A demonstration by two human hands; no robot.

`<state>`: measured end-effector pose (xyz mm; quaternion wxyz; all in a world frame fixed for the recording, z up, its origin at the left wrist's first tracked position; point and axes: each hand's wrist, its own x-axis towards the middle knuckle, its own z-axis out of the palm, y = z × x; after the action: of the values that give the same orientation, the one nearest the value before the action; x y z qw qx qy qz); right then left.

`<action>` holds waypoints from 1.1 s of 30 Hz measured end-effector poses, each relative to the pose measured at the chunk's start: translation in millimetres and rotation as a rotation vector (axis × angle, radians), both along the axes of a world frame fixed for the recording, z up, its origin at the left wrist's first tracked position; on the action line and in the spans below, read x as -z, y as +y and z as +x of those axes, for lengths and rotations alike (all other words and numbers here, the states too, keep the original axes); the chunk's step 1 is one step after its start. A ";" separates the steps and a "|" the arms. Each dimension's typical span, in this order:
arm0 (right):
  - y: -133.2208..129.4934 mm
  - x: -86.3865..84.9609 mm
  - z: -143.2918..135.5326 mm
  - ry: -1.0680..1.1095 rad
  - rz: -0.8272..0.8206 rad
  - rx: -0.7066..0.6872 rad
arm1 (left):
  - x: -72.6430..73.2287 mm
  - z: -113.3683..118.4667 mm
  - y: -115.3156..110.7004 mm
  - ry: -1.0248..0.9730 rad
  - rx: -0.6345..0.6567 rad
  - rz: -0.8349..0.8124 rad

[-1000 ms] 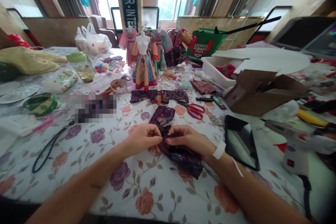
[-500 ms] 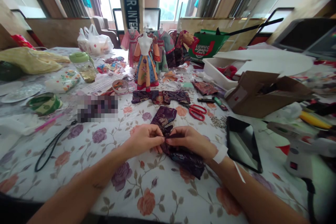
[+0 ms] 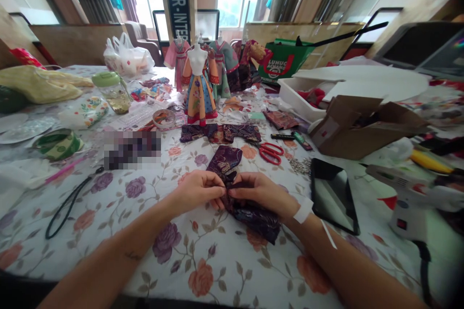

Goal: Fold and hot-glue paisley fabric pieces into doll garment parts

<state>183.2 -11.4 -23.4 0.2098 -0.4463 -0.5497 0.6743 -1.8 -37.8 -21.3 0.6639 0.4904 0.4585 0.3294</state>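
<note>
A dark purple patterned cloth piece (image 3: 259, 222) lies between my hands, one part extending away from me and another toward the lower right. My left hand (image 3: 203, 189) pinches its edge near the middle. Fingertips of my right hand (image 3: 255, 190) grip the same cloth just beside the left ones. White strips of tape (image 3: 303, 210) stick to my right wrist. Beyond the hands lies a second dark patterned piece (image 3: 241, 133), laid flat. Red-handled scissors (image 3: 270, 153) rest to its right.
A black tablet (image 3: 333, 195) and a glue gun (image 3: 408, 203) lie at the right, below a cardboard box (image 3: 340, 130). Dressed doll forms (image 3: 197, 84) stand at the back. A green tape roll (image 3: 58, 144) and a jug (image 3: 112, 92) are at the left.
The whole view has shifted slightly, so things appear a little further left. Both hands keep their pinch on the cloth, with hardly any movement.
</note>
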 end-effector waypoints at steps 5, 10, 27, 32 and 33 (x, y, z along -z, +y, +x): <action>0.4 2.2 0.5 0.004 0.023 -0.007 | -0.3 -0.7 0.7 0.009 -0.001 -0.022; 0.0 3.0 0.7 -0.001 0.026 -0.006 | -1.2 -0.9 0.6 0.011 0.004 -0.027; -1.9 2.5 1.2 -0.042 0.110 -0.021 | 7.9 -1.2 -1.2 0.058 -0.019 0.032; -0.9 3.8 0.5 -0.019 0.077 -0.035 | 8.5 -1.1 -2.3 0.026 0.015 0.041; 0.2 2.7 1.1 -0.018 0.075 -0.048 | 8.0 -0.7 -2.9 0.033 0.014 0.054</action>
<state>184.3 -11.1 -26.0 0.2052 -0.4307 -0.5870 0.6541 -2.5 -40.7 -29.4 0.6451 0.5165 0.4571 0.3288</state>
